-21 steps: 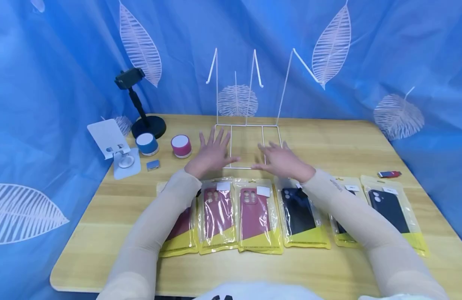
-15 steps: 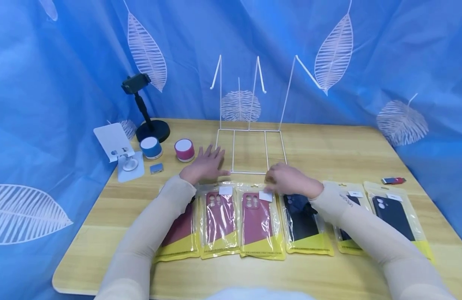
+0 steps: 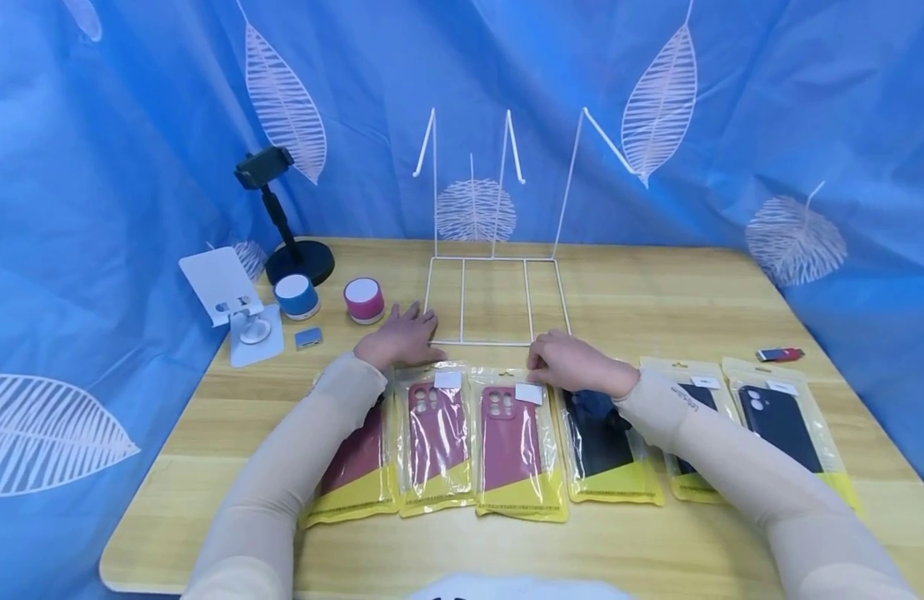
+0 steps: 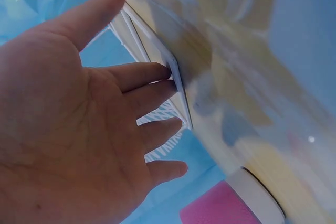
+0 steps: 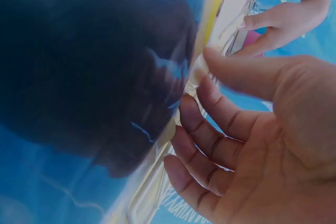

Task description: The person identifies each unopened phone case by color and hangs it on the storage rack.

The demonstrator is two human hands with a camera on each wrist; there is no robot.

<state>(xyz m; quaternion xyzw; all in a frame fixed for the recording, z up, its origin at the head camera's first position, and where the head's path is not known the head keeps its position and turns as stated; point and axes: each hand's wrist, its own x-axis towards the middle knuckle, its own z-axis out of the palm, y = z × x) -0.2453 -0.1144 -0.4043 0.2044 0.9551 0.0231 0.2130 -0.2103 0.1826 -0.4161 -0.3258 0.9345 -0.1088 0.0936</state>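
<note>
left hand (image 3: 397, 342) was laid flat, fingers relaxed, at wire rack (image 3: 495, 302) base, frame centre | right hand (image 3: 570, 364) was curled on top edge of dark case packet (image 3: 604, 437), lower centre-right | pinch was best kept on the bag's header, beside neighbours

A black phone holder on a round base (image 3: 285, 225) stands at the wooden counter's (image 3: 656, 283) far left, beside a white tilted tablet stand (image 3: 229, 302), a small blue round speaker (image 3: 295, 296), a pink round speaker (image 3: 362, 300) and a small silver-blue block (image 3: 308, 337). A red flat stick (image 3: 780, 354) lies far right. A blue leaf-print curtain (image 3: 806, 125) hangs behind.
</note>
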